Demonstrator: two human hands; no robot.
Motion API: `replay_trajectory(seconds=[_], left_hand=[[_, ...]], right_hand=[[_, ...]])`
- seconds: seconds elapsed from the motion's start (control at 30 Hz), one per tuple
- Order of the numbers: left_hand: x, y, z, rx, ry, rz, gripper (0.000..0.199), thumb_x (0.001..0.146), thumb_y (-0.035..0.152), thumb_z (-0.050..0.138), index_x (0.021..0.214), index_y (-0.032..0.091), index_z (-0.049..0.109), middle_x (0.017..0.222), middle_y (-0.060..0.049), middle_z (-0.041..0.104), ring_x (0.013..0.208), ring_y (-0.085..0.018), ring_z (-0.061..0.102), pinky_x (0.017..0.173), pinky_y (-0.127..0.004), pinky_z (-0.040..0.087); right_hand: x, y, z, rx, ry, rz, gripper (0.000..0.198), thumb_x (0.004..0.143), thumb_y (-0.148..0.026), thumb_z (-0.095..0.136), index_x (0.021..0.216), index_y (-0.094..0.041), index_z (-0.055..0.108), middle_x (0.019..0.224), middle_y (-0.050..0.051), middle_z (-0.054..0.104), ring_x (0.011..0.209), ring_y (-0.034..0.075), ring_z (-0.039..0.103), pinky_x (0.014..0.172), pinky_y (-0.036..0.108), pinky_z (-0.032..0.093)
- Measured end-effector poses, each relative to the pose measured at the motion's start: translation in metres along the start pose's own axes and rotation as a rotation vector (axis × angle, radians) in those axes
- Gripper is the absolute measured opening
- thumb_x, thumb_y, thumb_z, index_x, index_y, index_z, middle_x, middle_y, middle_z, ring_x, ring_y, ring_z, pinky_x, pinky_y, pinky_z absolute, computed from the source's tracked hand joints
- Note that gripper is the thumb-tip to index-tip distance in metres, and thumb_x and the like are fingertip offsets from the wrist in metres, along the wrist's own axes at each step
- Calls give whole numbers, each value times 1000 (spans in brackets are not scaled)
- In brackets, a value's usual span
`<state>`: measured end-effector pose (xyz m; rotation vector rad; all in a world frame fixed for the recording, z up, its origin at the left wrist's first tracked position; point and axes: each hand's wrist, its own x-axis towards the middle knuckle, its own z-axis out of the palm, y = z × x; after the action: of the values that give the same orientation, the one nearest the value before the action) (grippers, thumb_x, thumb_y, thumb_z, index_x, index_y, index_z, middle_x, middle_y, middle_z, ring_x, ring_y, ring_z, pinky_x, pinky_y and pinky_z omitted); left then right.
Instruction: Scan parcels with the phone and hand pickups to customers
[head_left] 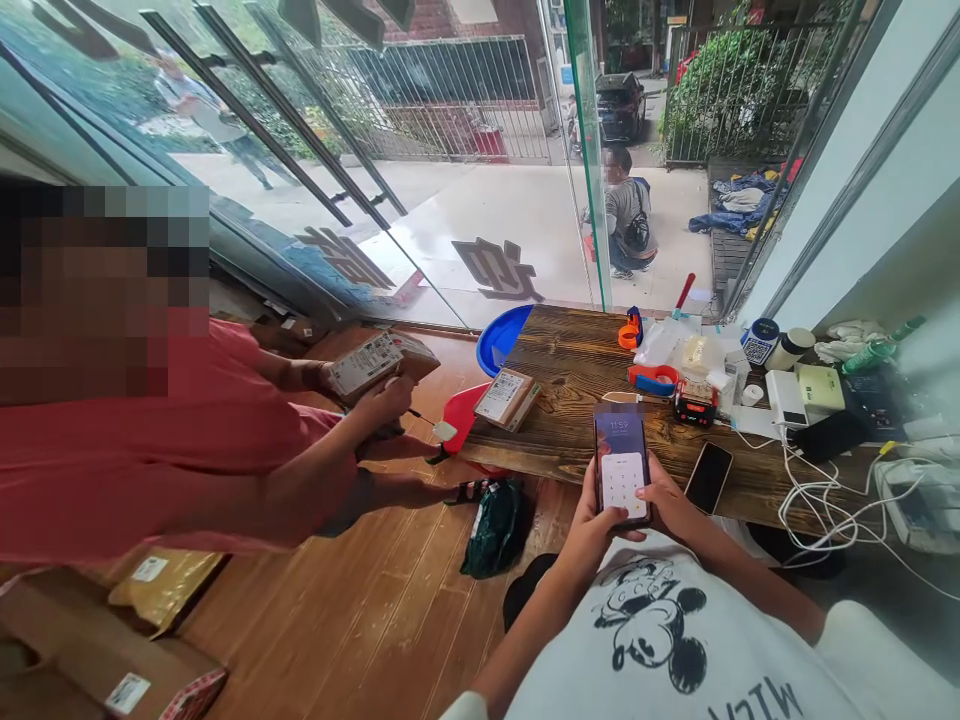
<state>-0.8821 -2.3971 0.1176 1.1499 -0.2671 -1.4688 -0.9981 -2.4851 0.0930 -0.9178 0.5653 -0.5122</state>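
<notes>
A smartphone is held upright in both of my hands over the table's near edge. Its lit screen shows 11:59 and a white number keypad. My left hand wraps the phone's left side, its thumb across the lower screen. From the right, my right hand grips the other edge, with the thumb on the keypad. A second phone, its screen dark, lies on the wooden table just right of my right hand. Further left on the table sits a small labelled cardboard box.
A co-worker in a red shirt holds a labelled parcel. Tape dispensers, tangled white cables and small items crowd the table's right. A dark green bag and a red stool stand nearby; cartons lie lower left.
</notes>
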Motion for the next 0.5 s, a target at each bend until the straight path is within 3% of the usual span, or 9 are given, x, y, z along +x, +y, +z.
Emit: replay_trajectory(seconds=[0.13,0.27,0.37,0.43,0.5], left_hand=[[6,2,0,-14,65,-46,129,55,17,71,163,30,2,145,-14,57,85,-25,70,52,-28,57],[13,2,-6,-119,40,-32,118,57,30,73,161,32,18,146,-11,57,107,-32,67,63,-31,59],[27,-3,-13,-133,-6,-55,107,64,46,77,158,33,27,142,-9,61,119,-32,62,83,-36,59],[45,-7,-15,-89,-62,-91,101,69,57,75,157,32,31,141,-9,61,121,-33,62,90,-38,57],[69,-13,-16,34,-108,-151,93,75,68,66,155,30,36,138,-11,63,118,-33,63,89,-40,57]], right_hand=[[5,7,-3,-35,25,-40,56,73,-30,62,128,-26,52,108,5,72,97,24,66,81,38,55],[8,18,-4,-190,159,-146,58,75,-38,71,127,-25,49,121,8,69,109,26,64,96,43,53],[12,32,-5,-306,258,-237,81,68,-37,83,136,-23,40,134,13,63,122,28,61,107,45,48],[20,46,-11,-372,322,-247,90,61,-32,86,137,-23,38,134,13,64,121,28,63,105,44,50],[32,64,-25,-447,436,-220,87,58,-29,84,133,-23,41,123,11,70,108,27,69,94,41,56]])
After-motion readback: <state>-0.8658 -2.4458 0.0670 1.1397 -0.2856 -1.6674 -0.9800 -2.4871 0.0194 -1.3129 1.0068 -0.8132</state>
